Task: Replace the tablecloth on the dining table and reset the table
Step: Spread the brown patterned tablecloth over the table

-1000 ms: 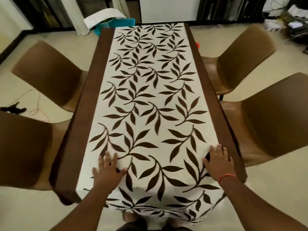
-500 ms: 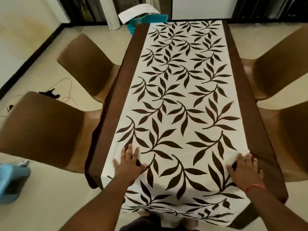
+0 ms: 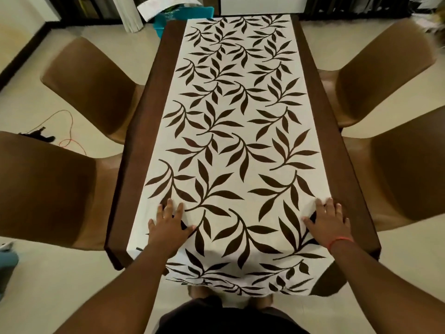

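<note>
The tablecloth (image 3: 231,131), white with dark brown leaf sprays, is lying down the middle of the dining table (image 3: 142,150), running from the far edge to the near edge and hanging over that near edge toward the person's feet. Strips of the dark brown table are showing along both long edges.

In the head view, four brown chairs are standing round the table: two along its left edge (image 3: 94,85) (image 3: 45,189) and two along its right edge (image 3: 385,66) (image 3: 414,169), the seats just beside or slightly under the table. Past the far left corner a teal bin (image 3: 185,16) is sitting on the pale floor with a white sheet (image 3: 159,7) lying across its top. Out on the floor to the left, an orange cable (image 3: 69,131) is looping beside a small black object (image 3: 38,135).

The left hand (image 3: 168,227) is resting flat on the cloth near the table's near left corner, fingers straight and spread, grasping nothing. The right hand (image 3: 327,225), a red thread band (image 3: 339,242) at its wrist, is pressing flat near the near right corner, fingers extended across the cloth's right border, also grasping nothing.
</note>
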Tool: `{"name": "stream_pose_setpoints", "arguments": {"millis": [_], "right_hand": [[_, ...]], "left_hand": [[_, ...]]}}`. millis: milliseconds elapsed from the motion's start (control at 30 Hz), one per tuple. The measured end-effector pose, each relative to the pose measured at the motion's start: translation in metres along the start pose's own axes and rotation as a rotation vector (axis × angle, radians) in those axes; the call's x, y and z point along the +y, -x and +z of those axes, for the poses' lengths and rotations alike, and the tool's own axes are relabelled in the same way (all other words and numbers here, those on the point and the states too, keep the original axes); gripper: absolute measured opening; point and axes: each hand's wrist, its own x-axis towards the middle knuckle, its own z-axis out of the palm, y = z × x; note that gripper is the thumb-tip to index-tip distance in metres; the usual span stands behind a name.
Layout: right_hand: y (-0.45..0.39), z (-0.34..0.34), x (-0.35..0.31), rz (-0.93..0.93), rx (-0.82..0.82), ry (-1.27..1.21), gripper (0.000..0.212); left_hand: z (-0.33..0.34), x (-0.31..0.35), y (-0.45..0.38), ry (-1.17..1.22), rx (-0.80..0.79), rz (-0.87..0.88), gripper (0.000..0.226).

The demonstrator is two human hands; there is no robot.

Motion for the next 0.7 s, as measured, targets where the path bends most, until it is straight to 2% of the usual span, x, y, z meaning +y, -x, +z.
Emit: {"name": "stream_pose_setpoints", "arguments": {"millis": [367,567,700], "right_hand": [[0.01,-0.008,0.01,-0.051,-0.05,-0.06,0.076],[0.023,-0.008,0.018,-0.09,-0.037,-0.073,0.076],[0.029,-0.01,0.016,-0.103,-0.049,-0.067,0.075]], "left_hand": [[0.014,0.006,0.006,-0.011,-0.028,0.002,0.09],[0.025,0.028,0.017,0.006,0.005,0.071,0.081],[0.029,0.032,0.02,0.02,-0.04,0.14,0.081]]}}
